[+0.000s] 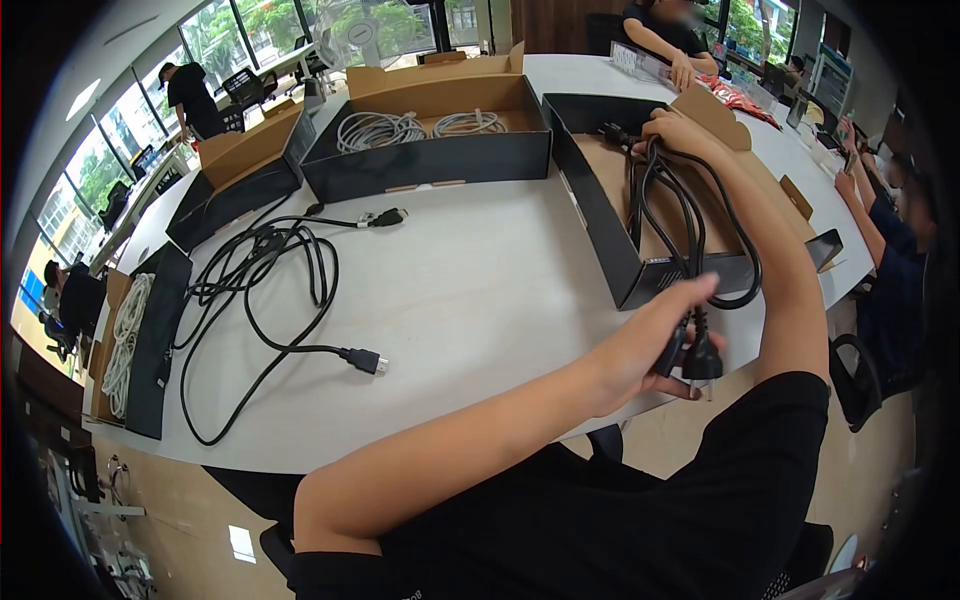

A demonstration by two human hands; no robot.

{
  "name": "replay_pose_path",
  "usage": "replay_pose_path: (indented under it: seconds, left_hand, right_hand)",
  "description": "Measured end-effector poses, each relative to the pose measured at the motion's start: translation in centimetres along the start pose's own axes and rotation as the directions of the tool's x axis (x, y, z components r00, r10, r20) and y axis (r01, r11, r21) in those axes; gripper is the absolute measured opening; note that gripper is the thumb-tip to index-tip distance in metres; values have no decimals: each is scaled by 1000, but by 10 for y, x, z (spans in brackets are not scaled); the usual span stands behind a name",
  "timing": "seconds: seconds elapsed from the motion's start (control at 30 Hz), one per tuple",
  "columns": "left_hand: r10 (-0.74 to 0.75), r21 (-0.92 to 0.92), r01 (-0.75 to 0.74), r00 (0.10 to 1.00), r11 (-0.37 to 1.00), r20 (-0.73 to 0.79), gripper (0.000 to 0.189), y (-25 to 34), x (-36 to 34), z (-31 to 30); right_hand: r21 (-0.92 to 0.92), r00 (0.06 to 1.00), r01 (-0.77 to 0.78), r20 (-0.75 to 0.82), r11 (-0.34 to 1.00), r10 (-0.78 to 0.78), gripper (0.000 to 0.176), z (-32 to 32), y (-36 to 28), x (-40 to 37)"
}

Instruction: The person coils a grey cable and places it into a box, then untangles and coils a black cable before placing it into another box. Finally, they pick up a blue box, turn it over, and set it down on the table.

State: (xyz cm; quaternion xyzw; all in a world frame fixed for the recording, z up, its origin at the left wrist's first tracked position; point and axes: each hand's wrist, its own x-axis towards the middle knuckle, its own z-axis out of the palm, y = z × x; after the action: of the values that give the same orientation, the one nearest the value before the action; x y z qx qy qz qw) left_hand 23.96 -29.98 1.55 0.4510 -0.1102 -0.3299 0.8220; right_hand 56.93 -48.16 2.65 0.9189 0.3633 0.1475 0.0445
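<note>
A looped black power cord [688, 215] hangs between my two hands over the right-hand open box [592, 215]. My right hand [668, 132] grips the top of its loops inside the box. Lower down, past the box's near edge, my left hand [680, 350] is closed around the cord's ends. The black plug [703, 362] points downward there, its metal pins showing beneath. Another black plug [616, 134] lies in the box near my right fingertips. Part of the box floor is hidden behind my right arm and the cord.
A tangled black HDMI cable [322, 270] lies on the white table [450, 270] at left. Coiled pale cables [380, 132] sit in the middle box [430, 165]; a white cable bundle [125, 345] fills the left box [150, 350]. Several people are around, one across the table [670, 40].
</note>
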Motion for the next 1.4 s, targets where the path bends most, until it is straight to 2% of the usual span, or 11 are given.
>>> replay_pose_path:
  seconds: [0.03, 0.2, 0.37, 0.53, 0.63, 0.77, 1.03, 1.2, 1.27, 1.33, 1.4]
  left_hand:
    - [-33, -164, 34, 999, 986, 7, 58, 5, -4, 4]
    - [69, 84, -61, 992, 995, -102, 52, 18, 10, 5]
    - [286, 378, -183, 928, 907, -237, 28, 56, 34, -11]
    - [428, 830, -87, 883, 552, -192, 67, 87, 36, -20]
    - [643, 1000, 10, 766, -7, -3, 68, 68, 56, -21]
    - [539, 984, 146, 840, -103, -68, 66, 74, 55, -10]
    - [559, 898, 131, 817, -420, 143, 57, 67, 81, -27]
    - [421, 923, 2, 890, -384, 173, 46, 60, 86, -35]
    - [216, 907, -47, 965, -418, 150, 49, 62, 84, -32]
    - [284, 916, -47, 943, -399, 173, 52, 56, 80, -32]
    - [277, 941, -94, 942, -327, 190, 58, 54, 77, -33]
  right_hand:
    - [-59, 999, -18, -30, 998, 16, 23, 1, -6, 1]
    - [-273, 975, -222, -51, 936, 217, 43, -4, -27, -3]
    - [-86, 979, -186, -100, 979, 177, 72, -2, -12, 7]
    - [80, 998, -1, -64, 997, 7, 71, -11, -13, 16]
    - [173, 999, -17, -26, 985, 22, 71, -24, -24, 12]
    - [421, 968, -242, 41, 874, 248, 71, -44, -36, -1]
    - [750, 757, -564, 304, 345, 578, 72, -71, -38, -10]
    - [637, 862, -507, 354, 581, 363, 73, -44, -11, -2]
    - [394, 815, -549, 451, 738, 365, 73, -46, -25, -3]
    - [111, 786, -409, 548, 906, 288, 73, -37, -25, 4]
    - [17, 839, -413, 396, 911, 373, 77, 4, -7, 18]
